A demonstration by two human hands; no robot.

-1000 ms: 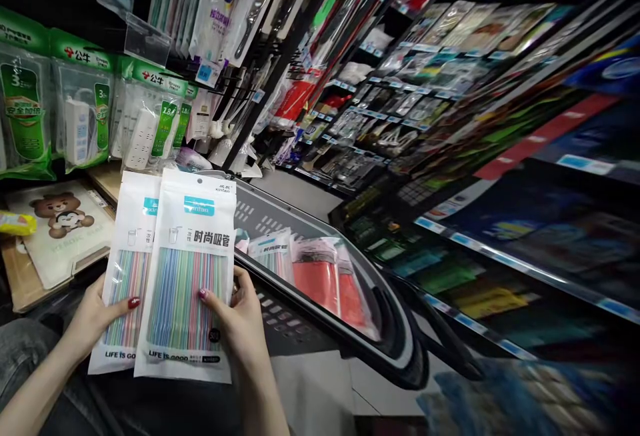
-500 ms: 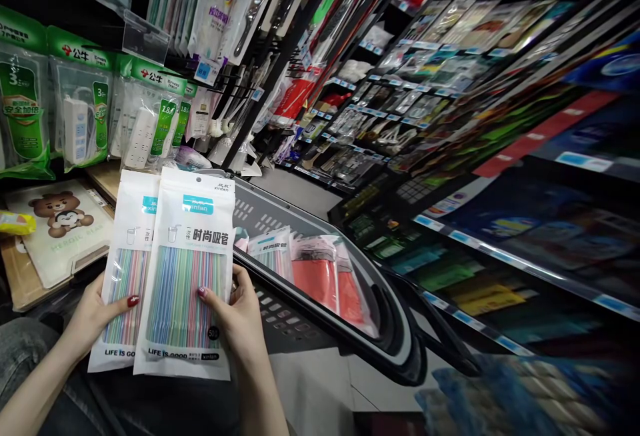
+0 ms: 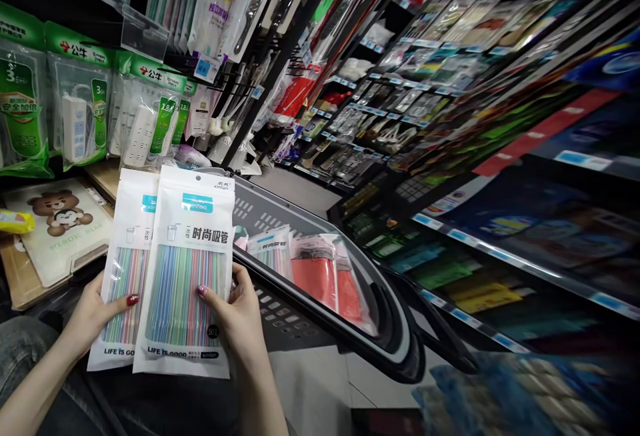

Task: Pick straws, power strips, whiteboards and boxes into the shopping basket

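My left hand (image 3: 103, 309) grips a white pack of drinking straws (image 3: 127, 276) by its left edge, thumb on the front. With thumb in front and fingers behind, my right hand (image 3: 235, 306) holds a second straw pack (image 3: 187, 289) by its right edge. This second pack overlaps the right part of the first. Both stand nearly upright above my lap, and coloured straws show through their clear windows. Just right of my hands is a grey shopping basket (image 3: 320, 343). Inside it lie another straw pack (image 3: 273, 249) and red packages (image 3: 315, 273).
Green-topped packs of power strips (image 3: 77, 96) hang at the left. Below them lies a board with a bear picture (image 3: 65, 236), beside a yellow packet (image 3: 15, 221). Shelves of packaged goods (image 3: 500, 236) run along the right. Blue-wrapped packs (image 3: 510, 396) sit at the lower right.
Almost nothing differs. Both hands keep hold of the two straw packs in the same place, and the view has shifted very slightly.
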